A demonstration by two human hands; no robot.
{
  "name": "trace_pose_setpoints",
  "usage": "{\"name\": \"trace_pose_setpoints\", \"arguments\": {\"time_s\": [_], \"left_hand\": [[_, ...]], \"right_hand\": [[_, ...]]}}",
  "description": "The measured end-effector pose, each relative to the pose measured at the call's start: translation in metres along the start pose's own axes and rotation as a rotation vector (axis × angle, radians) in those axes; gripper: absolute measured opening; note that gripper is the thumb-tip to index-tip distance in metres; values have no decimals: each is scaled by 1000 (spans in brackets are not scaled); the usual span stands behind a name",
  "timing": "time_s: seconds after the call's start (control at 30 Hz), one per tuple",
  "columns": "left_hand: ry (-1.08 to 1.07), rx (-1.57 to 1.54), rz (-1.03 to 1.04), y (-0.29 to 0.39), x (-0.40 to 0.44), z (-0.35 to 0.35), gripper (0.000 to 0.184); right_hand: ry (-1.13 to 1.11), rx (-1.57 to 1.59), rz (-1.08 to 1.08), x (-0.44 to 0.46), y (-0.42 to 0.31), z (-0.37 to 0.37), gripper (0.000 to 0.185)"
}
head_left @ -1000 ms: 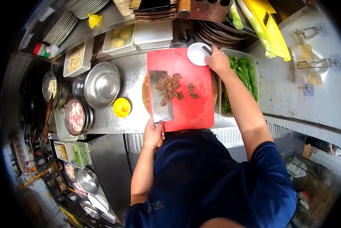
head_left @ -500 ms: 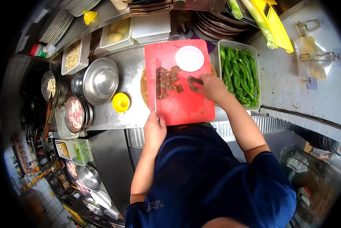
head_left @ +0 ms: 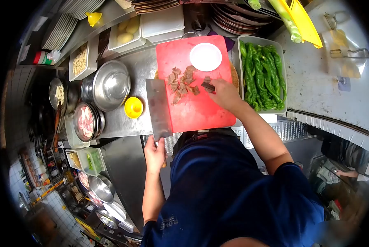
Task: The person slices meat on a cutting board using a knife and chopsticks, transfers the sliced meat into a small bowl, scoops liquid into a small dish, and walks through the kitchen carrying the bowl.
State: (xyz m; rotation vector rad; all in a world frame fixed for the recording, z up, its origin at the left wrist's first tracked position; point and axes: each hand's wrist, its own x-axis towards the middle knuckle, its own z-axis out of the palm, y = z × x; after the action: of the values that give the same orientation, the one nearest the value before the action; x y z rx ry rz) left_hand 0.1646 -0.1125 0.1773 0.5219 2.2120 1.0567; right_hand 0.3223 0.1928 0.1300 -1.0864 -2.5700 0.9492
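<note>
Left hand [head_left: 154, 155] is gripping the cleaver [head_left: 158, 109] clear of the meat [head_left: 179, 84], which is lying on the board [head_left: 203, 117]; right hand [head_left: 225, 94], I am noting, is holding a dark utensil [head_left: 208, 87] beside separate scraps [head_left: 207, 79].

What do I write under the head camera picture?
Left hand holds a big knife at a red board's edge; right hand holds a dark tool near meat and a white bowl.
</note>
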Motion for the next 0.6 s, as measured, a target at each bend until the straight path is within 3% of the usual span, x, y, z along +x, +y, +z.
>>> {"name": "trace_pose_setpoints", "arguments": {"time_s": [0.07,0.2,0.37,0.47,0.6], "left_hand": [[-52,-87,-190,9,-12,-8,8],[-145,-309,-224,-24,-18,-11,6],[-155,-325,-207,-32,-17,0,5],[-165,-314,-169,-34,-14,7,5],[-138,-303,-159,-28,-12,14,4]], "right_hand": [[28,20,-41,0,-3,0,27],[-47,93,-37,-1,-10,-7,25],[-149,309,-14,-1,-11,-21,28],[-216,387,107,0,-12,-30,30],[-159,422,161,3,-14,-38,29]]}}
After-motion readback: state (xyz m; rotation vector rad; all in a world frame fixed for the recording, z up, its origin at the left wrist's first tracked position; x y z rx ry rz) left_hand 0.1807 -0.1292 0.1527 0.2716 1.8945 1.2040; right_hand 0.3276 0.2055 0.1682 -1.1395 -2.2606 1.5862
